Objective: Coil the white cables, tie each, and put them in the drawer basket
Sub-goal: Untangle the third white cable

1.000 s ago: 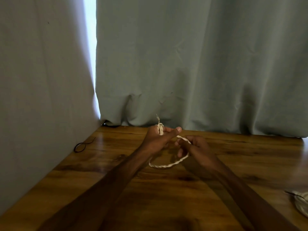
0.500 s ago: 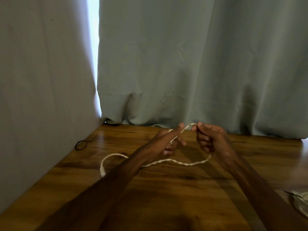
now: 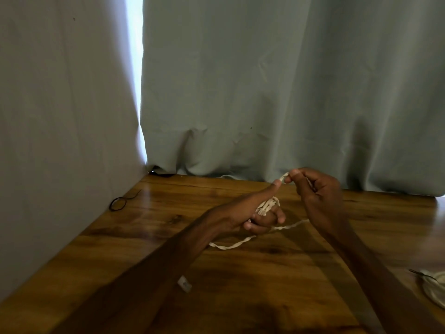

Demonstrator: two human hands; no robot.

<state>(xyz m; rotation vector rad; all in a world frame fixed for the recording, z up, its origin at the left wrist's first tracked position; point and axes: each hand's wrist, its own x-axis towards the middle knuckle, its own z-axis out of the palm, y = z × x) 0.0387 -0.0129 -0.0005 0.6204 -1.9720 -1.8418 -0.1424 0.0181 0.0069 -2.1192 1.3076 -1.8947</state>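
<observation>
Fresh turns of the white cable [image 3: 266, 206] are now wrapped round the left hand's [image 3: 248, 213] curled fingers [image 3: 263, 221], the strand pinched by the right hand [image 3: 320, 196]: coiling is advanced.

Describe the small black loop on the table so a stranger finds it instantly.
On the wooden table, follow the left edge along the grey wall toward the curtain. The black loop lies there: thin and dark, unlike the white cable.

Prob. a home rm: grey-green curtain [image 3: 289, 92] hangs just beyond right hand [image 3: 320, 198], daylight slit [image 3: 134, 68] up-left of left hand [image 3: 243, 213], glossy wood table [image 3: 277, 285] under both
</observation>
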